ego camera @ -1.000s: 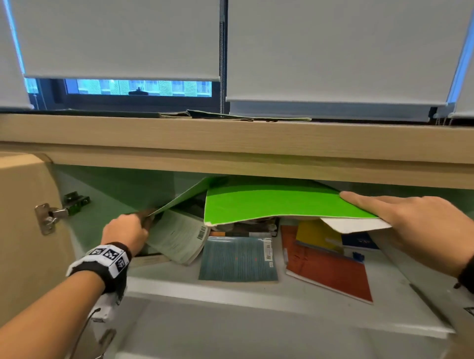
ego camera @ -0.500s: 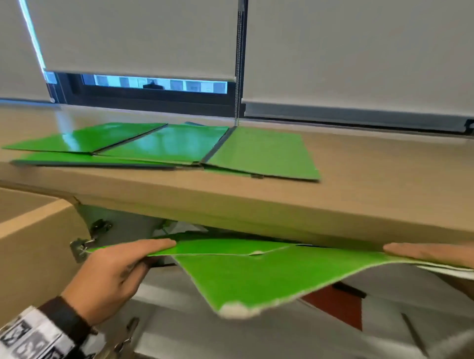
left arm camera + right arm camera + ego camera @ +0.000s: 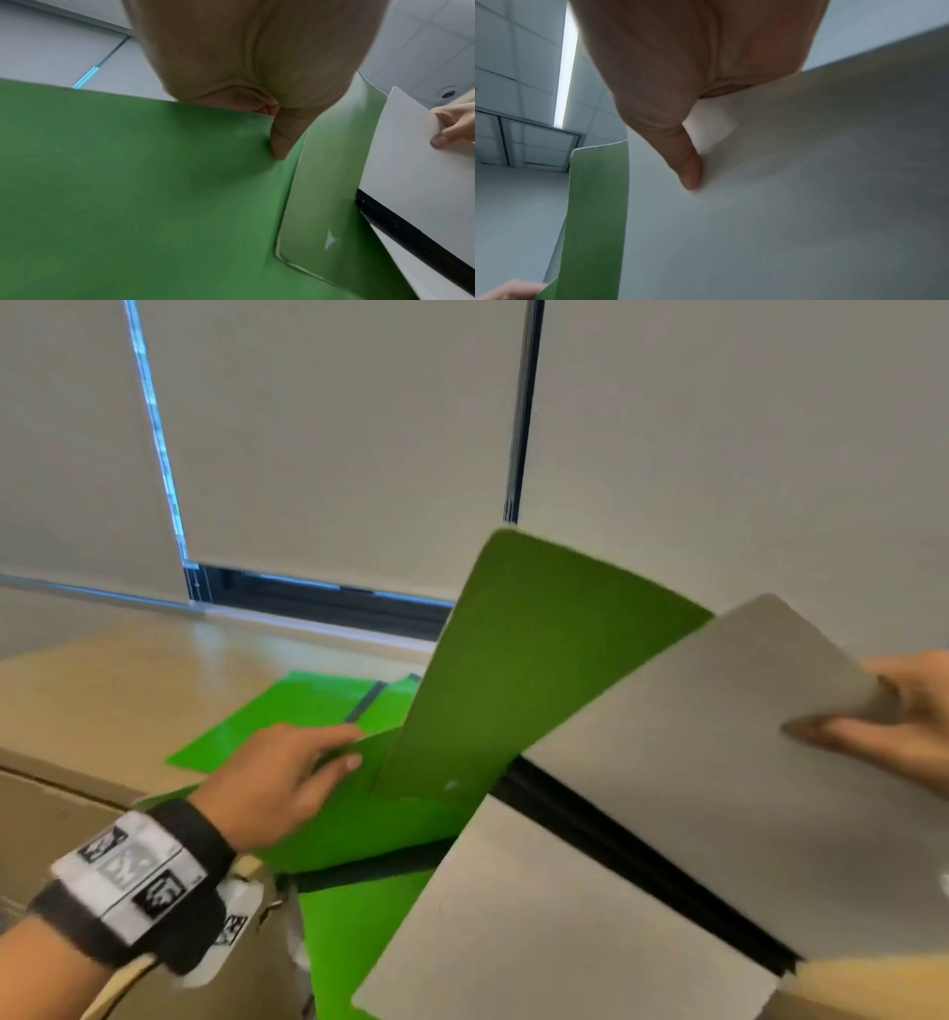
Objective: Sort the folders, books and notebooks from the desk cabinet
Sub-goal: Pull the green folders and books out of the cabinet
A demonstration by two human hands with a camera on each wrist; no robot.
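- Pale grey roller blinds [image 3: 328, 428] cover the window, drawn nearly down.
- A dark window frame [image 3: 318, 595] shows beneath them.
- A light wooden countertop [image 3: 102, 690] runs below.
- A white tiled ceiling [image 3: 513, 60] carries a strip light [image 3: 566, 67].

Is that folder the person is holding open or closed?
Open. The green folder is spread: the left hand pinches its green cover and the right hand its grey flap, with the black spine exposed between them.

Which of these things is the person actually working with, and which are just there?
In the job:
left hand gripping the green folder
right hand pinching the grey-white folder
green folders on the desk top

Just there:
roller blinds
wrist band
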